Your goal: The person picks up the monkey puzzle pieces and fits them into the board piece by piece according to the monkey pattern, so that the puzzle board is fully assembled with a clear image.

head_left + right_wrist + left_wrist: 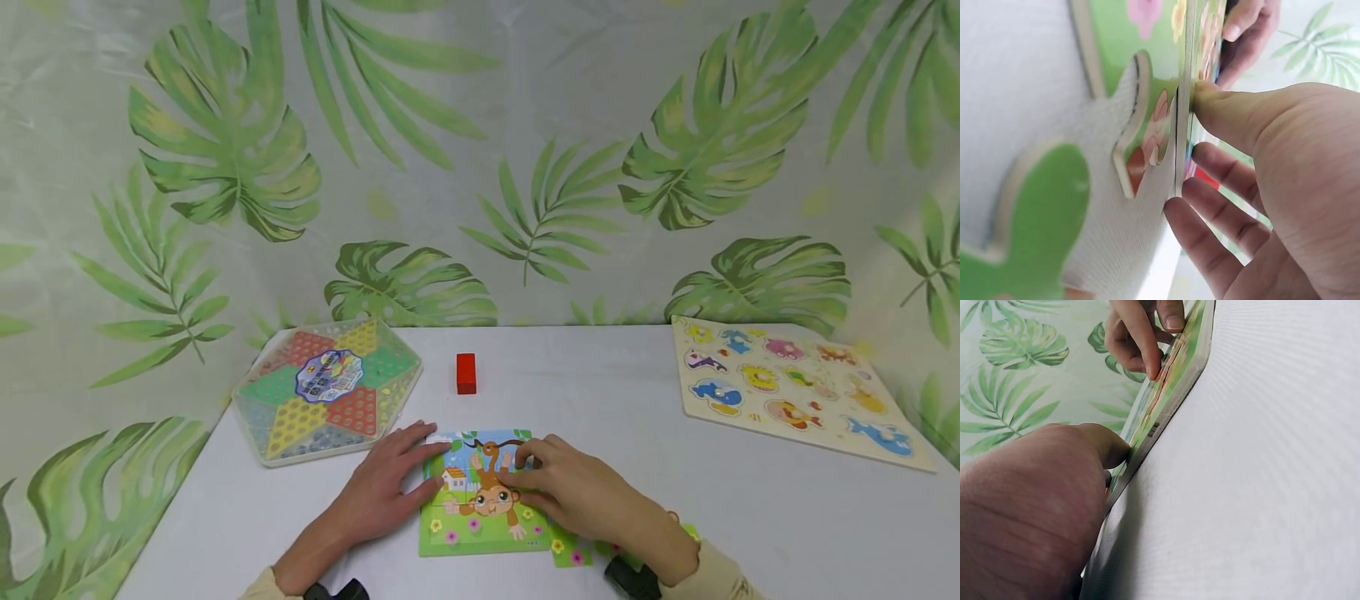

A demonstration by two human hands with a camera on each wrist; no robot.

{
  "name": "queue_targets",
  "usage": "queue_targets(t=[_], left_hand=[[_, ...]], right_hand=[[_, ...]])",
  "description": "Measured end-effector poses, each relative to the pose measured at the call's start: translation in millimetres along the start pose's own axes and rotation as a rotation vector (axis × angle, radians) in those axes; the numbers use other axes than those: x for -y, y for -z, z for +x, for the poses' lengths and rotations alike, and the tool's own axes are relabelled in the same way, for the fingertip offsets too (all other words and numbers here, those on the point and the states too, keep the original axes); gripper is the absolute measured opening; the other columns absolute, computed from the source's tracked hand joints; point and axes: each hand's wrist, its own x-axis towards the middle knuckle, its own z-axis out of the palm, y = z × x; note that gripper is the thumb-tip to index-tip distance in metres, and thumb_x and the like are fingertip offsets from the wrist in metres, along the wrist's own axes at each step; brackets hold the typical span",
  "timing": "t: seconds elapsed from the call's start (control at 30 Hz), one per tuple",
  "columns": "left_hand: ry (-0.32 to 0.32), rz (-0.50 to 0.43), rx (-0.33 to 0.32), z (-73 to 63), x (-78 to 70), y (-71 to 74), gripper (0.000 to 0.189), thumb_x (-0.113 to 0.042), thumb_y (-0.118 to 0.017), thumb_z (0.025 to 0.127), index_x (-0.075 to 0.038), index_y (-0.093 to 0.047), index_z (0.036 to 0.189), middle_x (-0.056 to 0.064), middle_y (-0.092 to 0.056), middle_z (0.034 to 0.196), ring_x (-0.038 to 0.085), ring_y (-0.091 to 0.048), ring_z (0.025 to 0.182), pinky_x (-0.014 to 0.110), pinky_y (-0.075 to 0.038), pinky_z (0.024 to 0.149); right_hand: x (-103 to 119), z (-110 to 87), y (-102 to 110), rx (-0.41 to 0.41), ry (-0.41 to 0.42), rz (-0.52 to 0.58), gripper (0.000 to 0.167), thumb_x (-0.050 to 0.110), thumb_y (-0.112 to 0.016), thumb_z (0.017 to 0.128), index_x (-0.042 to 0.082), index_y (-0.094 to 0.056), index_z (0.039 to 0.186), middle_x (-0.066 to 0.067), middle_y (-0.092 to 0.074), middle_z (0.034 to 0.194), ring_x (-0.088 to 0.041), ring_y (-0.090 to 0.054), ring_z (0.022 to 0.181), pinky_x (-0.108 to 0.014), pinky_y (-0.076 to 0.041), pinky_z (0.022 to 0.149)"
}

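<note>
A jigsaw puzzle (pixel 491 533) of a hanging monkey, with a house and flowers, lies flat on the white table. My left hand (pixel 386 479) rests at its left side, thumb and fingertips on the picture. Over the right part is my right hand (pixel 581 487), its bent fingers touching the surface near the monkey. In the right wrist view, the thumb (pixel 1213 103) presses at the puzzle's edge with the other fingers spread beside it. A loose puzzle piece (pixel 572 546) with flowers lies against the right side, partly under the right hand.
More loose green pieces (pixel 1047 206) lie under the right wrist. A red block (pixel 466 373) is behind the puzzle. At the back left lies a hexagonal Chinese checkers board (pixel 255 442); a wooden animal peg puzzle (pixel 727 417) leans at the right. A leaf-patterned cloth (pixel 555 67) hangs behind.
</note>
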Motion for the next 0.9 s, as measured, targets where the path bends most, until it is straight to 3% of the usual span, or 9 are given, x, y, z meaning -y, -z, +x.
queue_targets(t=[0.23, 0.67, 0.9], left_hand=[[-0.001, -0.004, -0.005, 1.0, -0.7, 0.4, 0.043, -0.033, -0.071, 0.097, -0.023, -0.066, 0.138, 0.005, -0.052, 0.155, 0.032, -0.041, 0.149, 0.059, -0.033, 0.121], [0.011, 0.011, 0.003, -0.1, 1.3, -1.4, 0.044, -0.036, -0.069, 0.098, -0.026, -0.065, 0.140, 0.002, -0.051, 0.156, 0.030, -0.040, 0.150, 0.058, -0.033, 0.121], [0.018, 0.012, 0.008, 0.4, 0.4, -1.0, 0.044, -0.035, -0.070, 0.097, -0.025, -0.066, 0.139, 0.003, -0.051, 0.156, 0.030, -0.039, 0.151, 0.057, -0.032, 0.122]], right_hand=[[-1, 0.3, 1, -0.007, -0.008, -0.005, 0.033, 0.029, -0.073, 0.097, 0.028, -0.074, 0.130, 0.006, -0.064, 0.121, -0.013, -0.055, 0.104, -0.019, -0.050, 0.069], [-8, -8.5, 11, 0.073, -0.001, 0.057, 0.033, 0.029, -0.070, 0.099, 0.021, -0.072, 0.131, 0.007, -0.062, 0.131, -0.013, -0.058, 0.118, -0.034, -0.057, 0.096], [-11, -11.7, 16, 0.152, -0.075, 0.108, 0.042, 0.038, -0.070, 0.098, 0.024, -0.066, 0.138, 0.008, -0.059, 0.137, -0.013, -0.057, 0.126, -0.039, -0.054, 0.105]])
